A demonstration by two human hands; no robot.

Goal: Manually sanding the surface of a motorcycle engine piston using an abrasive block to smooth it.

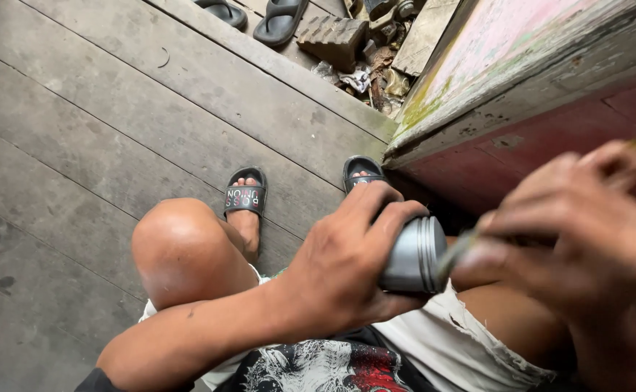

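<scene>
My left hand [347, 254] is wrapped around a grey metal cylinder with ringed grooves near its end [416, 254], held over my lap. My right hand [579, 232] is blurred at the right and pinches a thin stick-like tool [456, 250] whose tip touches the grooved end of the cylinder. Another piece of the tool shows near my right fingertips at the upper right. The far side of the cylinder is hidden by my left fingers.
I sit on grey wooden floor planks [114, 131], knees bent, feet in black sandals [246, 196]. A worn pink and red wooden wall or door [521, 94] stands close on the right. More sandals [280, 20], a brick-like block [336, 40] and litter lie beyond the planks.
</scene>
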